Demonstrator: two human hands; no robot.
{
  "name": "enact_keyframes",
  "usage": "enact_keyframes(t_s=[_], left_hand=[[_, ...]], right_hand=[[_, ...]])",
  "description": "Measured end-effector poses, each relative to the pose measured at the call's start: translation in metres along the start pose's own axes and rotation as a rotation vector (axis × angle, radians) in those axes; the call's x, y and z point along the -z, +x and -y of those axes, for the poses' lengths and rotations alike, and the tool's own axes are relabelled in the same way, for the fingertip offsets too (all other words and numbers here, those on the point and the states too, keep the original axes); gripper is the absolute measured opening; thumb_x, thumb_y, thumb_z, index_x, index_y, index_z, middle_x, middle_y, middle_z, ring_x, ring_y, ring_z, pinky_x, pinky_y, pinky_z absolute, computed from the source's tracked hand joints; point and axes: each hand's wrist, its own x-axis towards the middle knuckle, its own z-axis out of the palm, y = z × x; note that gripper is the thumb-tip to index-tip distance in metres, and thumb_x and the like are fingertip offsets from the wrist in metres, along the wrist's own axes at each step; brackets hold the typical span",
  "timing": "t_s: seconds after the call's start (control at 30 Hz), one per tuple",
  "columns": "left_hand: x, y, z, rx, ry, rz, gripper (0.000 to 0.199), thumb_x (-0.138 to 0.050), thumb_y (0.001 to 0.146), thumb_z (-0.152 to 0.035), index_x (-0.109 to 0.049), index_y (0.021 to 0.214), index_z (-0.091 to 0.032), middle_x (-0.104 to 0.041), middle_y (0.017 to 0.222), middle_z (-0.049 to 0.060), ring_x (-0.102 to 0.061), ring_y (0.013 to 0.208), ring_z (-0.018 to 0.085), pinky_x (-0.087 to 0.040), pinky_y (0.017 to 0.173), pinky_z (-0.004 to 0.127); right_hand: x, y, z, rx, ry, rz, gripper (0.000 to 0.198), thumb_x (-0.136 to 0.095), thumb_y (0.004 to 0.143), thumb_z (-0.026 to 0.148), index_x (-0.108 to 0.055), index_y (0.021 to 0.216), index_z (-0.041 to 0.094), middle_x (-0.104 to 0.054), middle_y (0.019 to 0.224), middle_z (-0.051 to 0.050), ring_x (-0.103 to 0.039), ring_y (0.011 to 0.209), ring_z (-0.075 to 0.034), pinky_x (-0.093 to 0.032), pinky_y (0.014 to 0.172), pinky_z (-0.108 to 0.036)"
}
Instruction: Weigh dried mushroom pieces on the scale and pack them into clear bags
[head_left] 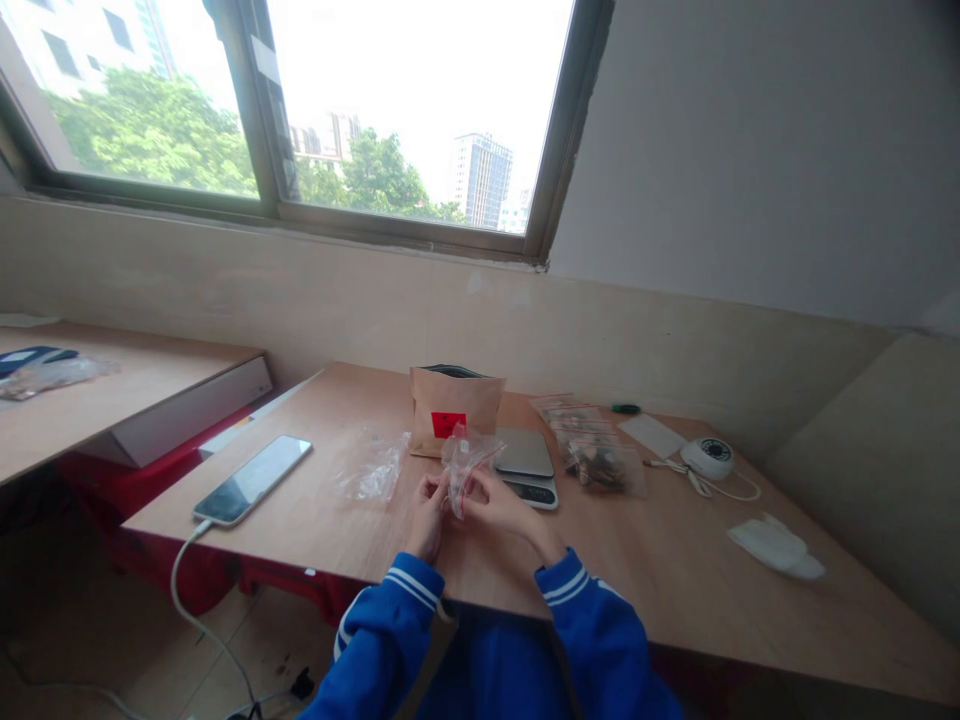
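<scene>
Between my two hands, above the table, is a clear zip bag (463, 462) with a red strip along its edge. My left hand (427, 505) pinches one side of it, and my right hand (504, 505) grips the other side. Whether anything is inside it I cannot make out. Just behind stands an open brown paper pouch (424, 405) with a red label. A small digital scale (526, 458) sits to the right, partly behind my right hand. Left of my hands, more clear plastic bags (375, 470) lie flat.
Filled zip bags (592, 455) lie right of the scale. Beyond are a green pen-like object (625, 409), a white card (652, 436), a white round device (706, 458) with its cable, and crumpled white tissue (776, 547). A charging phone (255, 482) lies at left, its cable hanging over the edge.
</scene>
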Motion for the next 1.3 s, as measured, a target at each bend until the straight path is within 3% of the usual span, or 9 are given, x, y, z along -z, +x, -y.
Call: enact_keyframes(t_s=[0.3,0.47,0.67,0.8,0.93,1.1,1.2,1.3], left_hand=[[-0.001,0.000,-0.001,0.025,-0.021,-0.008,0.041,-0.081,0.055,-0.044,-0.052,0.067,-0.016,-0.061,0.065,-0.002,-0.059,0.061,0.011,-0.045,0.061,0.024],[0.000,0.001,-0.001,0.022,-0.029,-0.006,0.039,-0.080,0.057,-0.040,-0.051,0.066,-0.016,-0.061,0.068,-0.002,-0.060,0.065,0.011,-0.046,0.066,0.025],[0.004,0.003,0.003,-0.002,0.014,-0.025,0.041,-0.081,0.055,-0.041,-0.048,0.064,-0.017,-0.056,0.061,-0.005,-0.054,0.058,0.009,-0.041,0.058,0.022],[0.002,0.001,0.000,0.000,0.029,-0.016,0.038,-0.079,0.058,-0.039,-0.051,0.067,-0.016,-0.058,0.066,-0.003,-0.056,0.063,0.010,-0.043,0.063,0.023],[0.002,0.000,0.000,-0.013,0.057,-0.020,0.036,-0.079,0.058,-0.039,-0.055,0.070,-0.016,-0.058,0.071,-0.002,-0.057,0.067,0.011,-0.045,0.064,0.023],[0.010,0.006,0.009,-0.056,0.063,-0.070,0.034,-0.076,0.063,-0.042,-0.056,0.074,-0.017,-0.057,0.075,-0.002,-0.057,0.070,0.012,-0.046,0.065,0.024],[0.013,0.007,0.012,-0.042,0.084,-0.060,0.034,-0.075,0.064,-0.044,-0.057,0.077,-0.018,-0.058,0.078,-0.001,-0.057,0.072,0.013,-0.047,0.065,0.024],[0.013,0.007,0.011,-0.045,0.081,-0.085,0.037,-0.076,0.062,-0.046,-0.058,0.077,-0.017,-0.058,0.078,0.000,-0.057,0.070,0.012,-0.047,0.062,0.024]], right_hand=[[-0.009,0.000,-0.006,-0.052,-0.085,-0.103,0.023,-0.059,0.081,0.028,-0.061,0.101,0.016,-0.057,0.072,0.001,-0.047,0.061,-0.011,-0.039,0.059,-0.024],[-0.010,0.000,-0.014,-0.051,0.053,-0.132,0.022,-0.058,0.083,0.035,-0.061,0.094,0.017,-0.061,0.076,-0.001,-0.052,0.066,-0.013,-0.043,0.064,-0.026],[-0.022,0.005,-0.021,-0.081,0.227,-0.215,0.031,-0.061,0.081,0.041,-0.063,0.098,0.016,-0.068,0.097,-0.008,-0.062,0.087,-0.020,-0.047,0.082,-0.033],[-0.023,0.006,-0.021,-0.122,0.252,-0.238,0.037,-0.062,0.078,0.047,-0.067,0.093,0.013,-0.070,0.097,-0.010,-0.063,0.091,-0.024,-0.048,0.082,-0.036],[-0.009,-0.006,-0.013,-0.102,0.171,-0.260,0.037,-0.059,0.081,0.048,-0.067,0.096,0.014,-0.070,0.099,-0.010,-0.063,0.091,-0.023,-0.048,0.084,-0.036],[0.030,-0.022,0.013,-0.119,0.021,-0.393,0.041,-0.054,0.083,0.048,-0.066,0.104,0.015,-0.070,0.094,-0.009,-0.064,0.080,-0.020,-0.050,0.076,-0.032],[0.055,-0.010,0.037,-0.046,-0.035,-0.476,0.041,-0.054,0.083,0.047,-0.065,0.105,0.015,-0.069,0.088,-0.007,-0.063,0.079,-0.018,-0.050,0.074,-0.029],[0.069,0.022,0.060,0.052,-0.092,-0.531,0.036,-0.052,0.085,0.041,-0.062,0.110,0.017,-0.068,0.086,-0.005,-0.063,0.080,-0.016,-0.049,0.078,-0.029]])
